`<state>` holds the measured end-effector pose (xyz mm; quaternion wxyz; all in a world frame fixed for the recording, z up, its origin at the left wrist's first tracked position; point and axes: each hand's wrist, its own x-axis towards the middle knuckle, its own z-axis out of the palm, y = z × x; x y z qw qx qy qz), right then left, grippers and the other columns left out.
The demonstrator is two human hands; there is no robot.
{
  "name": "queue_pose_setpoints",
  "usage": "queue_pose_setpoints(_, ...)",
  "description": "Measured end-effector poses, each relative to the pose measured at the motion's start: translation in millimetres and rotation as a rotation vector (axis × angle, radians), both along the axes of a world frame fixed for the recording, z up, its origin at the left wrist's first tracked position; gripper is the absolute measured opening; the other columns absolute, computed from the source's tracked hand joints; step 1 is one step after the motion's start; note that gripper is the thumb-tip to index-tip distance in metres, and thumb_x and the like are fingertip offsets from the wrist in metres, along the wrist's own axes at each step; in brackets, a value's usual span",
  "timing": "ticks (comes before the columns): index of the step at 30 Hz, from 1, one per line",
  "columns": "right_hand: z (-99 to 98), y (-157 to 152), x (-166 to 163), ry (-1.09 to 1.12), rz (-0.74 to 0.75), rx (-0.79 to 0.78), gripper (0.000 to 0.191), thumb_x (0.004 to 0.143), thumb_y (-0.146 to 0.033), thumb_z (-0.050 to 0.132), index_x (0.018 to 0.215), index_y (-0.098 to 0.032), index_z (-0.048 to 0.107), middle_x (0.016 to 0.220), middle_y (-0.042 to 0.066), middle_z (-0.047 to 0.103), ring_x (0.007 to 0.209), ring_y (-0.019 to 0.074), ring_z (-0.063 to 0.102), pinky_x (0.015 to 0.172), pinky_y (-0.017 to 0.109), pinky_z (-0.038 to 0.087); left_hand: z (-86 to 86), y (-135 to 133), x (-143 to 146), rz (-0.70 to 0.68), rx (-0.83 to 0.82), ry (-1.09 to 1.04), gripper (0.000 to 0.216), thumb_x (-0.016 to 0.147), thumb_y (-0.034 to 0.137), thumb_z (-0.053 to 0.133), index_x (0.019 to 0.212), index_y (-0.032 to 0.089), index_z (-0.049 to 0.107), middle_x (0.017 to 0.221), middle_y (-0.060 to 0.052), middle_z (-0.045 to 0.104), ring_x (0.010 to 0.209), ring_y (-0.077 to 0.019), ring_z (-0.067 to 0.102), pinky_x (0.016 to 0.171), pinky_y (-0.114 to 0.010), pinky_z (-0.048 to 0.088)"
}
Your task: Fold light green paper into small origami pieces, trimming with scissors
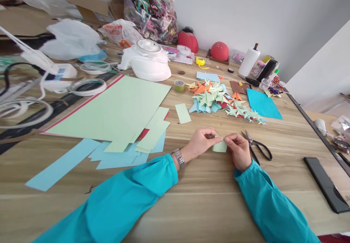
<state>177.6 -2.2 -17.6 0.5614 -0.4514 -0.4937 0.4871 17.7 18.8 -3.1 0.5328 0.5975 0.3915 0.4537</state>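
Both my hands meet over the wooden table (207, 195) and pinch one small pale green paper piece (220, 147). My left hand (201, 142), with a metal watch at its wrist, grips the paper's left edge with closed fingers. My right hand (240, 150) holds the right edge, fingers curled. The paper rests folded just above the tabletop. Both arms wear teal sleeves.
Black scissors (258, 148) lie right of my right hand. A heap of folded paper shapes (218, 101) sits beyond, beside a teal sheet (262, 104). Large green sheets (115, 108) and blue strips (62, 164) lie left. A small green strip (182, 113), a white appliance (147, 62) and a black phone (326, 184) are nearby.
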Motion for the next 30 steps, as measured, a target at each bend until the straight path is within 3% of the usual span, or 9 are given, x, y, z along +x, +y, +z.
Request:
queue_pose_setpoints(11, 0.1, 2.6, -0.9, -0.024, -0.021, 0.019, 0.016, 0.066, -0.033, 0.073, 0.063, -0.02, 0.063, 0.068, 0.0, 0.06, 0.064, 0.0137, 0.052, 0.061, 0.027, 0.043, -4.0, 3.3, 2.1, 0.007, -0.008, -0.159, 0.04, 0.066, 0.04, 0.072, 0.048, 0.015, 0.046, 0.056, 0.004, 0.039, 0.055, -0.0076, 0.036, 0.053, -0.023, 0.03)
queue_pose_setpoints(17, 1.5, 1.0, -3.1, 0.018, -0.032, 0.038, 0.014, 0.067, -0.031, 0.073, 0.063, -0.021, 0.064, 0.067, -0.001, 0.061, 0.063, 0.0129, 0.053, 0.062, 0.027, 0.043, -0.6, 0.6, 0.5, -0.062, 0.008, -0.054, 0.027, 0.073, 0.041, 0.065, 0.068, 0.014, 0.064, 0.069, 0.0, 0.051, 0.064, -0.0111, 0.045, 0.057, -0.024, 0.035)
queue_pose_setpoints(22, 4.5, -0.1, -4.4, -0.057, -0.055, 0.039, 0.016, 0.066, -0.034, 0.073, 0.063, -0.021, 0.065, 0.065, 0.0, 0.063, 0.062, 0.0134, 0.053, 0.059, 0.027, 0.044, 1.5, -0.9, -0.6, -0.061, 0.075, 0.013, 0.03, 0.077, 0.04, 0.06, 0.062, 0.015, 0.066, 0.064, -0.001, 0.05, 0.064, -0.0125, 0.045, 0.06, -0.026, 0.037)
queue_pose_setpoints(30, 2.9, -0.5, -4.9, -0.012, -0.017, -0.086, 0.026, 0.055, -0.037, 0.08, 0.072, -0.02, 0.069, 0.065, 0.0, 0.066, 0.058, 0.0134, 0.056, 0.055, 0.027, 0.046, -0.3, 0.0, -2.0, -0.058, 0.06, -0.026, 0.019, 0.076, 0.031, 0.062, 0.069, 0.016, 0.071, 0.068, -0.001, 0.054, 0.067, -0.013, 0.049, 0.062, -0.025, 0.038)
